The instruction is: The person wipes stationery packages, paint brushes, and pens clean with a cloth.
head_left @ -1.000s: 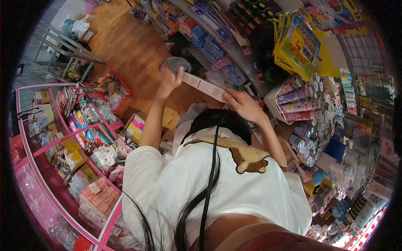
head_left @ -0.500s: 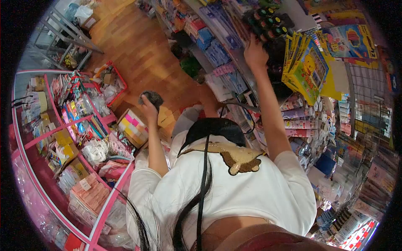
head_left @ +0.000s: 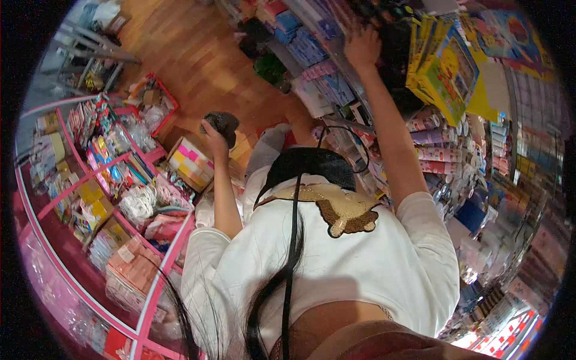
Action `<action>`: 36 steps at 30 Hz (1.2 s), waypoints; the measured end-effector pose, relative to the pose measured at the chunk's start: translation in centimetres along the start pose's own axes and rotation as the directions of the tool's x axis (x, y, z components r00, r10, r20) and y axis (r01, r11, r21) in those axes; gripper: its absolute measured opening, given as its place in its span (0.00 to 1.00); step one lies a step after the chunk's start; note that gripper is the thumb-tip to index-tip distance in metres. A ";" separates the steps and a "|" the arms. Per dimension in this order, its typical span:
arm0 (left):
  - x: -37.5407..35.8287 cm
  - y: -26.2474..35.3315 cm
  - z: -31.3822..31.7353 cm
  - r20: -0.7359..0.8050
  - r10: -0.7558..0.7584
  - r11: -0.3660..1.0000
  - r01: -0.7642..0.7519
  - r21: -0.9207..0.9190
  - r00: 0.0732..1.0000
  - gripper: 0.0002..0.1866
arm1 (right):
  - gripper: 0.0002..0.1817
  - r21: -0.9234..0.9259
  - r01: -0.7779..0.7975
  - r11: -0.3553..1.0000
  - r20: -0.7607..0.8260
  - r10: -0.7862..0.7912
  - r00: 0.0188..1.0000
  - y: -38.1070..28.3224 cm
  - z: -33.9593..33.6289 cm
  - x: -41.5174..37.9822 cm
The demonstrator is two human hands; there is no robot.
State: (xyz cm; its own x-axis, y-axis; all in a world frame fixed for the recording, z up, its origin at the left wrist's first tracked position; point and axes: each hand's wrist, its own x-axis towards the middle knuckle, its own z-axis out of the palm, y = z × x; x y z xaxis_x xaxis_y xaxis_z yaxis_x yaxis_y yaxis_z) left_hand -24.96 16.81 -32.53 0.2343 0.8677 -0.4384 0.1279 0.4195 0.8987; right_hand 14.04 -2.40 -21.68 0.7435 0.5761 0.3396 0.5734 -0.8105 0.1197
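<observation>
My left hand (head_left: 215, 141) is closed around a dark grey bunched cloth (head_left: 223, 126), held low over the wooden floor. At the upper right, my right arm reaches out to a shelf. My right hand (head_left: 362, 49) is there with its fingers stretched out and a little blurred, and I see nothing in them. It is nearest to dark goods (head_left: 396, 36) on the shelf, whose kind is hard to make out. Yellow picture boxes (head_left: 447, 75) stand just right of that hand.
A pink-edged display bin (head_left: 141, 294) with packed small goods fills the left side. Beside it are a carton (head_left: 191, 165) and a red crate (head_left: 170, 117). Rolled goods (head_left: 437, 153) are stacked on the right. A grey metal rack (head_left: 96, 45) stands at the far left.
The view has shifted, and the shelf goods sit higher in it. My right hand has moved slightly back along the shelf, its fingers now blurred. My left hand still holds the cloth, turned a little.
</observation>
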 end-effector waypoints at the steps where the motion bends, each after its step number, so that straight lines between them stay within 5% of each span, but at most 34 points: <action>1: -0.1 0.8 0.9 -0.005 -0.006 1.000 0.006 -0.013 1.000 0.31 | 0.29 0.024 -0.001 1.000 -0.021 0.002 1.000 -0.6 -1.1 -0.1; 3: -1.0 3.3 2.4 0.337 -0.034 0.956 0.129 -0.265 0.941 0.29 | 0.27 0.262 -0.054 0.963 -0.048 0.069 0.996 -2.6 -1.6 -1.5; 4: -3.3 7.6 4.6 0.349 -0.062 0.988 0.107 -0.112 0.935 0.29 | 0.26 0.325 0.007 0.946 -0.063 0.014 0.998 -3.7 -3.8 -3.1; 5: -3.5 8.5 5.0 0.543 -0.045 0.968 0.170 -0.183 0.839 0.29 | 0.26 0.386 0.067 0.920 -0.077 -0.040 0.996 -4.7 -6.1 -4.6; 6: -4.1 8.6 7.2 0.322 0.076 0.978 -0.008 -0.207 0.944 0.28 | 0.25 0.445 0.126 0.887 -0.090 -0.095 0.991 -5.8 -8.5 -6.1; 8: -2.3 8.2 10.3 0.421 0.024 0.925 0.140 -0.354 0.907 0.39 | 0.22 0.654 0.289 0.699 -0.182 -0.226 0.957 -5.3 -15.4 -8.9; 10: 1.4 5.5 12.0 0.558 0.116 0.981 -0.009 -0.191 0.822 0.41 | 0.19 0.668 0.354 0.654 -0.235 -0.266 0.935 -2.9 -19.5 -11.5; 12: -4.1 9.9 15.4 0.426 0.033 0.986 -0.099 0.133 0.904 0.43 | 0.15 0.692 0.292 0.660 -0.348 -0.049 0.936 0.0 -22.6 -13.5; 16: -5.0 10.2 20.4 0.637 0.089 0.996 -0.065 -0.062 0.766 0.42 | 0.19 0.441 0.049 0.896 -0.563 0.234 0.793 8.6 -31.8 -15.8; 18: -9.9 13.3 20.9 0.614 0.132 0.990 -0.137 -0.040 0.778 0.40 | 0.16 0.321 -0.066 0.945 -0.764 0.299 0.572 13.2 -36.3 -16.2; 20: -10.1 12.9 22.1 0.628 0.189 0.973 -0.056 -0.225 0.755 0.38 | 0.11 0.481 -0.220 0.849 -0.760 0.529 0.377 17.2 -39.9 -15.6; 22: -10.4 13.4 22.3 0.784 0.173 0.923 0.180 -0.341 0.596 0.37 | 0.15 0.444 -0.324 0.835 -0.775 0.540 0.329 22.7 -40.5 -14.7; 25: -13.2 15.5 22.8 0.714 0.286 0.902 0.072 -0.425 0.639 0.35 | 0.25 0.300 -0.539 0.787 -0.790 0.521 0.323 28.8 -38.9 -12.9; 28: -14.3 16.1 22.4 0.725 0.248 0.904 0.116 -0.412 0.642 0.34 | 0.32 0.276 -0.756 0.594 -0.768 0.609 0.198 31.9 -36.4 -11.1; 29: -13.0 15.0 22.2 0.762 0.270 0.907 0.110 -0.406 0.589 0.36 | 0.32 0.395 -0.710 0.583 -0.675 0.709 0.207 31.9 -36.4 -11.0; 33: -14.0 14.9 21.5 0.791 0.265 0.918 0.108 -0.383 0.551 0.36 | 0.31 0.371 -0.692 0.619 -0.685 0.685 0.246 32.2 -36.0 -11.0; 36: -13.0 13.6 21.8 0.724 0.298 0.922 0.009 -0.387 0.623 0.35 | 0.27 0.423 -0.709 0.564 -0.575 0.772 0.271 28.0 -37.9 -12.1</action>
State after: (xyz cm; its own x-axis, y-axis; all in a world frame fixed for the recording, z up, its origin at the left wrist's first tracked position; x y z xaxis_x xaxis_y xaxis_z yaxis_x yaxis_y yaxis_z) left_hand -5.28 5.40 -14.87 0.8814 0.4721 -0.0147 -0.2529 0.4979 0.8295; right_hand 8.07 -36.08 12.88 0.4458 -0.5306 0.7209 -0.0583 -0.8209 -0.5682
